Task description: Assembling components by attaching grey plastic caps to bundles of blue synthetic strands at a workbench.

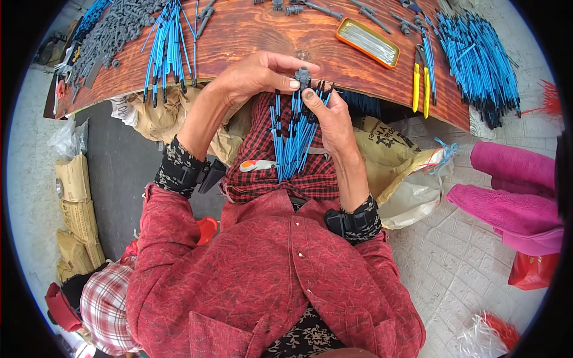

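Above my lap, at the near edge of the table, a small grey plastic fitting (303, 76) sits between my two hands. My left hand (253, 77) pinches it from the left with thumb and fingers. From the right, the thumb of my right hand (335, 122) presses against its lower end; the other right fingers are mostly hidden behind. Just below lies a bundle of thin blue rods (292, 146) with black ends, resting on my red checked apron (250, 143). Left of the rods, a white and orange object (258, 165) lies on the apron.
On the wooden table (262, 36) are a heap of grey fittings (116, 33), blue rods (170, 45) at left, a larger stack (477, 65) at right, an orange-rimmed tin (391, 56) of thin wires, and yellow-handled pliers (421, 86). A sack (406, 167) stands at right; another person (107, 304) is lower left.
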A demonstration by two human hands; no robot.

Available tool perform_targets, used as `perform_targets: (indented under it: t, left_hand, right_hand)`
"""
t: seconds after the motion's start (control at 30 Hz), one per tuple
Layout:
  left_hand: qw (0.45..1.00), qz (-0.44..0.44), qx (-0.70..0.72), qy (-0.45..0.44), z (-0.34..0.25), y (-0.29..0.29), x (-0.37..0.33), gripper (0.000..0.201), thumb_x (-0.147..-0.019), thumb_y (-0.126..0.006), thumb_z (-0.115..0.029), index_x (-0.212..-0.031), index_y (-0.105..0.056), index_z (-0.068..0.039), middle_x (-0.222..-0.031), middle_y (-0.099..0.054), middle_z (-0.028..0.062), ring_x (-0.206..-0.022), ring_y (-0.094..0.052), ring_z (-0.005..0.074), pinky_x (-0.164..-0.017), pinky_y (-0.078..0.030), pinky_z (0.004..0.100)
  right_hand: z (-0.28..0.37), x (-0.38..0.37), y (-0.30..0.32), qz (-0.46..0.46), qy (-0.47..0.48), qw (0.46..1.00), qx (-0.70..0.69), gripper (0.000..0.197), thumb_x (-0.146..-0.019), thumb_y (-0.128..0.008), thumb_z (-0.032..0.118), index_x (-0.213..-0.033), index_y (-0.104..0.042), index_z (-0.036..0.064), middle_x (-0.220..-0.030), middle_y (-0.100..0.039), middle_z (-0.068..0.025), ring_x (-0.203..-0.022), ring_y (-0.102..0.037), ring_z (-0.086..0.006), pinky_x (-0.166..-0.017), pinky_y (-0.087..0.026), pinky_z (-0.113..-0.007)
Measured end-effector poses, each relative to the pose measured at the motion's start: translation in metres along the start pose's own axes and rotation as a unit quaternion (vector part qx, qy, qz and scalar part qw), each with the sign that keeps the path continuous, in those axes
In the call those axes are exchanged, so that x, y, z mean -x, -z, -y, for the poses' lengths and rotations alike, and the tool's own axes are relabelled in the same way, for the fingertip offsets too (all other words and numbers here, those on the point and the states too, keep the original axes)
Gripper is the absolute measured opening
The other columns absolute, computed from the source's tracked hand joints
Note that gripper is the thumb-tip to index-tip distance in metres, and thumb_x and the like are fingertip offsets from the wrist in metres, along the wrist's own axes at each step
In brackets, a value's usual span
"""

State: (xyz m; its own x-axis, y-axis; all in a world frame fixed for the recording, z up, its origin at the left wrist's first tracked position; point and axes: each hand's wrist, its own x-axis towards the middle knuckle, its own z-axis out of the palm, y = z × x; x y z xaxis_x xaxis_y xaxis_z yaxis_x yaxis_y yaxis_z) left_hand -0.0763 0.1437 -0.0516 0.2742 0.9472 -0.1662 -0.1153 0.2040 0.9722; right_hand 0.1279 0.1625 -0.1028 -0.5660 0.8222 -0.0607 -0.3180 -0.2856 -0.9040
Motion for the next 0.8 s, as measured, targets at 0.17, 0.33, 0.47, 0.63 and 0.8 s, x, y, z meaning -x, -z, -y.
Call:
perform_targets:
  t: [0.17, 0.33, 0.47, 0.63, 0.8]
  left_hand:
    - [0.999, 0.025, -0.008, 0.020, -0.003, 0.009, -0.003, 0.052, -0.086, -0.072, -0.006, -0.136, -0.059, -0.002, -0.123, -0.068, 0.0097, -0.110, -0.065, 0.0149, -0.099, -0.049, 0.0272]
    - [0.998, 0.050, 0.028, 0.029, -0.003, 0.013, -0.006, 0.052, -0.086, -0.073, -0.007, -0.136, -0.059, -0.002, -0.124, -0.068, 0.0095, -0.112, -0.064, 0.0149, -0.100, -0.048, 0.0270]
    - [0.998, 0.047, -0.029, 0.019, -0.005, 0.015, -0.008, 0.053, -0.085, -0.075, -0.009, -0.136, -0.060, -0.002, -0.124, -0.068, 0.0100, -0.113, -0.064, 0.0156, -0.101, -0.048, 0.0278]
    - [0.998, 0.035, -0.057, 0.000, -0.006, 0.010, -0.005, 0.051, -0.082, -0.076, -0.007, -0.132, -0.065, -0.007, -0.121, -0.069, 0.0055, -0.110, -0.062, 0.0149, -0.102, -0.046, 0.0301]
    - [0.989, 0.042, -0.129, -0.064, -0.003, 0.009, -0.002, 0.050, -0.081, -0.079, -0.009, -0.129, -0.067, -0.008, -0.116, -0.070, 0.0052, -0.109, -0.062, 0.0155, -0.101, -0.045, 0.0315]
  right_hand:
    - [-0.001, -0.004, 0.001, 0.001, 0.007, 1.000, 0.001, 0.035, -0.095, -0.070, 0.020, -0.124, -0.063, 0.0021, -0.108, -0.065, -0.0006, -0.096, -0.057, -0.0072, -0.088, -0.048, -0.025]
    - [-0.002, -0.006, 0.000, 0.006, 0.005, 1.000, -0.012, 0.036, -0.096, -0.069, 0.018, -0.127, -0.062, 0.0019, -0.110, -0.066, -0.0006, -0.097, -0.058, -0.0077, -0.091, -0.048, -0.027]
    - [-0.007, -0.009, 0.004, 0.003, 0.009, 1.000, -0.004, 0.032, -0.096, -0.069, 0.020, -0.123, -0.063, 0.0057, -0.110, -0.066, 0.0007, -0.097, -0.059, -0.0069, -0.089, -0.048, -0.026]
    - [-0.003, -0.005, 0.003, 0.001, 0.010, 1.000, -0.003, 0.025, -0.095, -0.070, 0.017, -0.115, -0.067, 0.0041, -0.103, -0.066, 0.0010, -0.092, -0.057, -0.0068, -0.085, -0.047, -0.025]
    - [0.002, 0.002, 0.004, 0.011, -0.008, 1.000, -0.001, 0.021, -0.095, -0.070, 0.017, -0.112, -0.067, 0.0045, -0.100, -0.066, 0.0012, -0.090, -0.058, -0.0065, -0.084, -0.048, -0.025]
